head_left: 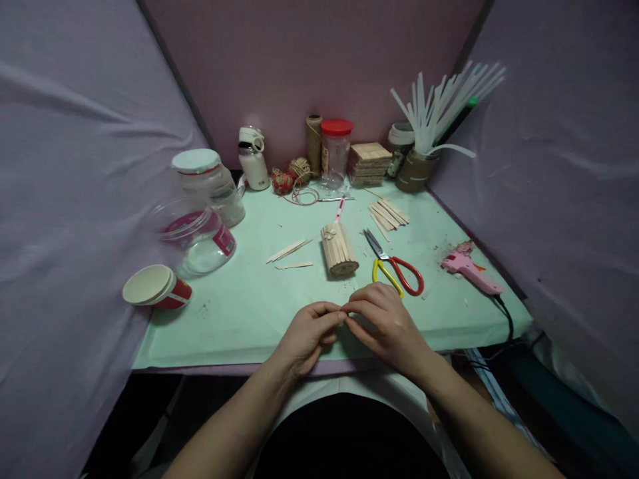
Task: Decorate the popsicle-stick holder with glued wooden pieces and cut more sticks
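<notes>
Left hand [310, 334] and right hand [384, 322] pinched fingertip to fingertip, anything held impossible to tell, wooden cylinder [338, 247] lying beyond, long axis running away slightly leftward, round end nearest

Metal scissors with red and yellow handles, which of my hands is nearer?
Right. Your right hand is just on the near side of the scissors; your left hand is farther away, toward you and to their left.

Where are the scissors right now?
In the head view, the scissors lie on the table, right of centre, between the wooden bundle and the pink glue gun, just beyond the right hand.
</notes>
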`<state>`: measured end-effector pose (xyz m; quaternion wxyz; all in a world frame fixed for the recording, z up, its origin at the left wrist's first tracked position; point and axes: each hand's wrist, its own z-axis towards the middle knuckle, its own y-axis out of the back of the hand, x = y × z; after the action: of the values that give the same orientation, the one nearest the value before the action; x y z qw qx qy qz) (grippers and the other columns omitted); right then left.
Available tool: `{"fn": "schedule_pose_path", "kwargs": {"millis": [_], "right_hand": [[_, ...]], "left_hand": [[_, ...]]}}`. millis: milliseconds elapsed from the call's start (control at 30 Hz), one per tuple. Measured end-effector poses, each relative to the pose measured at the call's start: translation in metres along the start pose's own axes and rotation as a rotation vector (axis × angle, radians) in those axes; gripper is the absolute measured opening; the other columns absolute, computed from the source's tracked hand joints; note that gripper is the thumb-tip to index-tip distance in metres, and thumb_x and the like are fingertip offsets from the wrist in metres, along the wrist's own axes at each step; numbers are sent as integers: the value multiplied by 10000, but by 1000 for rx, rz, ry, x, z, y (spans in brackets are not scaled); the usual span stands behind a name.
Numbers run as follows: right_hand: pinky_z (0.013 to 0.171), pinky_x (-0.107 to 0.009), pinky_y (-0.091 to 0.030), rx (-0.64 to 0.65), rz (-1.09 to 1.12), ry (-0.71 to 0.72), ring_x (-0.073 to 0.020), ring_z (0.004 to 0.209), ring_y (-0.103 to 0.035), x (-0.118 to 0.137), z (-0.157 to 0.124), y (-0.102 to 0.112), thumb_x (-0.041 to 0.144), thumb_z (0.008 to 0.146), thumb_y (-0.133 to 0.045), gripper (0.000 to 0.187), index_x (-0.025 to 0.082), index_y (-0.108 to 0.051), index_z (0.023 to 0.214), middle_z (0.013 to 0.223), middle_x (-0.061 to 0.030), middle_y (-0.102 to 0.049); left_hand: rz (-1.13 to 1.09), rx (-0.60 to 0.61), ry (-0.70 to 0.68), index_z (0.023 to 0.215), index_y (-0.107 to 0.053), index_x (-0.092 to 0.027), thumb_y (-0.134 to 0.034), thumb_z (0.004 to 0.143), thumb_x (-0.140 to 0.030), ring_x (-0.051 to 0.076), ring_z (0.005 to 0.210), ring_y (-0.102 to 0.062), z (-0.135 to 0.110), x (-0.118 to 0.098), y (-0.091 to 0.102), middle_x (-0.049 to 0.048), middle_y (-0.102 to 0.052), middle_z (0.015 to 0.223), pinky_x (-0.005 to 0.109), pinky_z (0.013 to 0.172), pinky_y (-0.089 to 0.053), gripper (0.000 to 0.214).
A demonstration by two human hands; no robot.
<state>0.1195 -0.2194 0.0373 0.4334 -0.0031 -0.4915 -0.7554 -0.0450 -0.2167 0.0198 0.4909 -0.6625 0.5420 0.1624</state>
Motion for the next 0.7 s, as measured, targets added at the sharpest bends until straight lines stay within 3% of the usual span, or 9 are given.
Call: {"fn": "schedule_pose_path", "kwargs": {"millis": [367,700], "right_hand": [[748,-353,-457,-38,216,-55,-197,836,-574,0,-2,3,164,871,-592,72,203,-648,893,850,-58,-630],[743,-354,-456,-55,209,-54,-191,826,-579,0,-2,2,166,870,-592,74,202,-651,897,845,-54,-631]], "left_hand": [[-62,66,41,697,-668,-86,-826,609,-271,20,501,-294,1,1,3,-32,-433,588,166,435,-155,259],[-139,97,118,681,-635,-70,-832,603,-244,13,503,-255,1,-2,2,-49,-377,576,127,416,-153,274]]}}
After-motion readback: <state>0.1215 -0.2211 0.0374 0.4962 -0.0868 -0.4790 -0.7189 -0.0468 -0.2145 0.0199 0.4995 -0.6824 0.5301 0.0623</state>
